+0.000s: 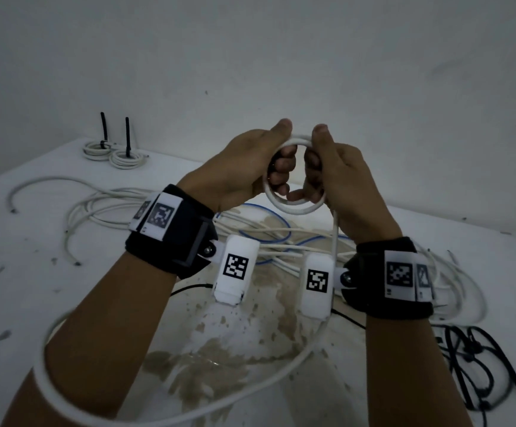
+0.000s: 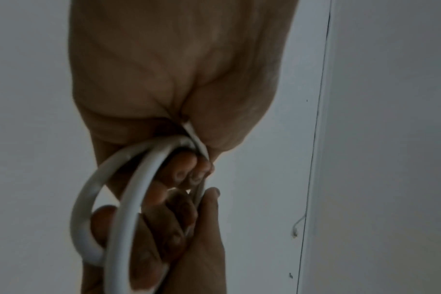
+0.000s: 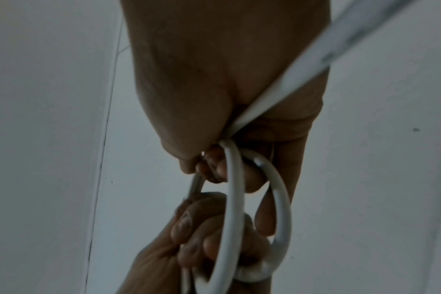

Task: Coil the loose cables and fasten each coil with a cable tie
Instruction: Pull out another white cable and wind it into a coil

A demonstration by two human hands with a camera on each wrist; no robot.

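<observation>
Coiling step in hand. Two tied coils (image 1: pixel 113 152) sit far left on surface (image 1: pixel 435 241). Left hand (image 1: pixel 244 167) grips white coil (image 1: pixel 293 208), held up at centre; right hand (image 1: pixel 340 180) pinches its other side, loose tail (image 1: pixel 188 414) trailing down. Next, likely: wind tail on, then fetch black cable ties (image 1: pixel 478 362).

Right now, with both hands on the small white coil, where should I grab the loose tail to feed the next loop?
Take the loose tail just below the right hand, where it hangs straight down from the coil. Pinch it across its width, coming from the near side; lower down it curves away under the forearms.
</observation>
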